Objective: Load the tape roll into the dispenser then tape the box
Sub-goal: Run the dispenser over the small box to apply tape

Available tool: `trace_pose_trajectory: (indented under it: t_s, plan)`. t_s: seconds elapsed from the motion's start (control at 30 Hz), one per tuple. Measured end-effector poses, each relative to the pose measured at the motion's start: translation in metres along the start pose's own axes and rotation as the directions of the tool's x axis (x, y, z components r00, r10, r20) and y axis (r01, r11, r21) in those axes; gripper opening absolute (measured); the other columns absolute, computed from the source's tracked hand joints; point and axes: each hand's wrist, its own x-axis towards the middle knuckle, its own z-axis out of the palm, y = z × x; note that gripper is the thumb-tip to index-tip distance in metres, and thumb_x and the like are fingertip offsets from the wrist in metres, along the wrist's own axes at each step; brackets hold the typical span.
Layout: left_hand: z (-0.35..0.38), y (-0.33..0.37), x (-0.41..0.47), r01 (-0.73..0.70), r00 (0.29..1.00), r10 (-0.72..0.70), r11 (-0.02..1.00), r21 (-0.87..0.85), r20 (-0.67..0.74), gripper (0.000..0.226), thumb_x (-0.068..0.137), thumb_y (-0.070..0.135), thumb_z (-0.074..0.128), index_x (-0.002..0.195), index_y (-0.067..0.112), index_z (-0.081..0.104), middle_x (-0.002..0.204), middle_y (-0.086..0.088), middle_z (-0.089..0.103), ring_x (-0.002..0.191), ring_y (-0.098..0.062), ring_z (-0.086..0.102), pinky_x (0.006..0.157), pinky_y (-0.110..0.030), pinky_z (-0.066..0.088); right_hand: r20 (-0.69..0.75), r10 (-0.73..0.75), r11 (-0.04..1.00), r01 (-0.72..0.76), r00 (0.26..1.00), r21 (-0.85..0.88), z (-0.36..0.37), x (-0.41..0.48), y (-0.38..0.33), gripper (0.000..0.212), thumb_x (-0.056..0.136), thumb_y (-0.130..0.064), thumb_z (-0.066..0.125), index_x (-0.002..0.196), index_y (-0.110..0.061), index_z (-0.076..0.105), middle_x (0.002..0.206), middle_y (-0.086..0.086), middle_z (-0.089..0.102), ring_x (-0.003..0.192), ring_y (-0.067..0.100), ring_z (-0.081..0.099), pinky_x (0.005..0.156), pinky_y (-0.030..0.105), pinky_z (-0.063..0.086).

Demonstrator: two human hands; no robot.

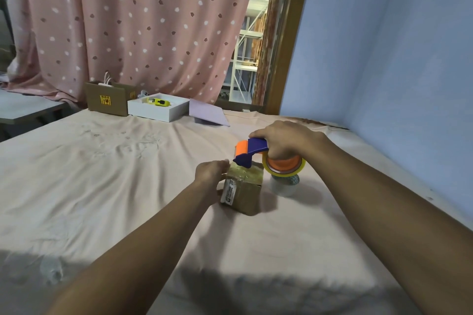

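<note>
A small brown cardboard box (243,190) with a white label on its left side stands on the pink sheet, shiny tape across its top. My left hand (211,171) grips its upper left edge. My right hand (286,139) holds a blue and orange tape dispenser (249,152), whose front end touches the box's top. A roll of clear yellowish tape (284,165) sits on the dispenser's orange hub, under my right hand.
A pale rounded object (284,185) lies just right of the box. At the far edge of the bed (102,186) stand a brown carton (107,98), an open white box (158,110) holding yellow items, and a lilac lid (208,112). A blue wall is on the right.
</note>
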Motion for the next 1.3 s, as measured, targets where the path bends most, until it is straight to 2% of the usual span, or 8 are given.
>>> trace_pose_trajectory:
  t_s: [0.3, 0.43, 0.57, 0.67, 0.73, 0.87, 1.03, 1.3]
  plan:
    - [0.008, -0.015, 0.002, -0.082, 0.995, 0.078, 0.994, -0.071, -0.063, 0.015, 0.078, 0.005, 0.051, 0.088, 0.012, 0.058, 0.089, -0.016, 0.062, 0.074, -0.030, 0.057, 0.065, -0.035, 0.047, 0.011, 0.010, 0.998, -0.010, 1.000, 0.059, 0.015, 0.002, 0.003, 0.072, 0.082, -0.022, 0.066, 0.147, -0.038, 0.042, 0.131, 0.002, 0.061, 0.098, 0.021, 0.047, 0.072, 0.033, 0.043]
    - [0.009, -0.025, 0.004, -0.186, 0.978, 0.192, 0.980, 0.076, -0.080, 0.016, 0.079, 0.014, 0.061, 0.080, 0.017, 0.077, 0.090, -0.009, 0.078, 0.084, -0.032, 0.073, 0.077, -0.042, 0.059, 0.006, 0.016, 0.996, -0.016, 1.000, 0.088, 0.020, 0.000, 0.008, 0.070, 0.081, -0.022, 0.066, 0.145, -0.038, 0.043, 0.131, 0.002, 0.062, 0.101, 0.021, 0.049, 0.075, 0.034, 0.047]
    - [0.007, -0.022, 0.000, -0.197, 0.970, 0.221, 0.957, 0.211, -0.099, 0.025, 0.086, 0.027, 0.059, 0.068, 0.014, 0.071, 0.076, -0.002, 0.071, 0.073, -0.026, 0.061, 0.072, -0.034, 0.050, 0.017, 0.027, 0.994, -0.028, 1.000, 0.108, 0.025, 0.000, 0.011, 0.072, 0.080, -0.020, 0.067, 0.146, -0.037, 0.042, 0.131, 0.002, 0.061, 0.101, 0.022, 0.049, 0.075, 0.034, 0.047]
    - [0.008, -0.020, -0.008, -0.226, 0.973, 0.230, 0.962, 0.156, -0.009, 0.030, 0.100, 0.040, 0.043, 0.083, 0.026, 0.063, 0.087, 0.007, 0.060, 0.083, -0.012, 0.055, 0.075, -0.028, 0.043, 0.016, 0.037, 0.992, -0.039, 0.999, 0.122, 0.027, -0.001, 0.013, 0.075, 0.080, -0.020, 0.068, 0.148, -0.035, 0.041, 0.132, 0.002, 0.061, 0.100, 0.021, 0.047, 0.073, 0.032, 0.044]
    - [0.007, -0.024, -0.013, -0.255, 0.966, 0.245, 0.957, 0.139, 0.084, 0.043, 0.101, 0.053, 0.034, 0.121, 0.029, 0.063, 0.119, 0.014, 0.058, 0.107, -0.006, 0.053, 0.091, -0.030, 0.040, 0.019, 0.040, 0.989, -0.043, 0.999, 0.143, 0.028, -0.002, 0.014, 0.077, 0.080, -0.019, 0.070, 0.149, -0.034, 0.040, 0.134, 0.002, 0.060, 0.101, 0.020, 0.046, 0.073, 0.032, 0.043]
    - [0.001, -0.047, -0.012, -0.498, 0.848, 0.390, 0.818, 0.288, 0.359, 0.075, 0.085, 0.075, 0.047, 0.151, 0.041, 0.037, 0.155, 0.015, 0.043, 0.140, -0.006, 0.041, 0.118, -0.041, 0.031, 0.026, 0.053, 0.982, -0.057, 0.998, 0.181, 0.029, -0.004, 0.016, 0.081, 0.078, -0.018, 0.073, 0.149, -0.032, 0.039, 0.136, 0.003, 0.058, 0.104, 0.019, 0.046, 0.074, 0.033, 0.045]
    - [-0.007, -0.049, -0.010, -0.699, 0.714, 0.531, 0.577, 0.423, 0.457, 0.093, 0.070, 0.049, 0.083, 0.144, 0.057, 0.028, 0.139, 0.022, 0.048, 0.127, 0.005, 0.048, 0.103, -0.021, 0.041, 0.029, 0.062, 0.979, -0.066, 0.998, 0.193, 0.032, -0.006, 0.017, 0.081, 0.077, -0.018, 0.074, 0.149, -0.032, 0.040, 0.135, 0.004, 0.059, 0.104, 0.020, 0.048, 0.076, 0.033, 0.047]
    - [-0.013, -0.040, -0.003, -0.727, 0.659, 0.582, 0.334, 0.599, 0.476, 0.089, 0.066, 0.059, 0.079, 0.145, 0.040, 0.042, 0.136, 0.010, 0.056, 0.121, -0.010, 0.056, 0.099, -0.034, 0.049, 0.043, 0.030, 0.996, -0.033, 0.999, 0.077, 0.033, -0.010, 0.019, 0.074, 0.079, -0.022, 0.066, 0.147, -0.038, 0.041, 0.130, 0.004, 0.061, 0.098, 0.022, 0.050, 0.074, 0.034, 0.050]
